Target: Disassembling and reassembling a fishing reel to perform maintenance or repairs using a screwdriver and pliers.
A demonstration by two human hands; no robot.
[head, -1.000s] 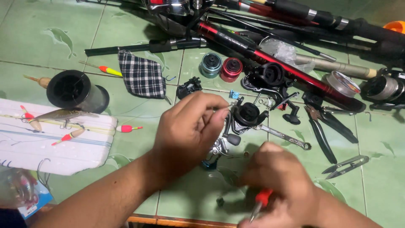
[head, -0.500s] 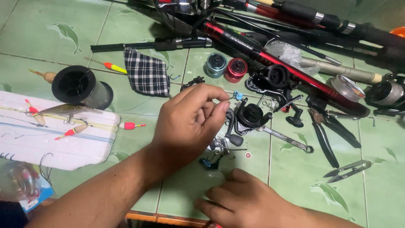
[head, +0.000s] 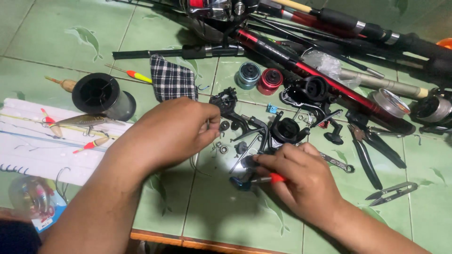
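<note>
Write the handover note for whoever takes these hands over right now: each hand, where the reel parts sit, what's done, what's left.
Left hand: over the green tiled floor, fingertips pinching something too small to identify.
Right hand: holds a red-handled screwdriver, tip at the blue reel part.
Black reel body lies opened just above the right hand; small washers and bearings lie loose between the hands. Two spools lie farther up, pliers to the right.
Done: reel taken apart.
Left: parts remain loose, nothing reassembled.

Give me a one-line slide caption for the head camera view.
Two hands work on a dismantled fishing reel on green tiles, right hand gripping a red-handled screwdriver, left hand alongside.
</note>
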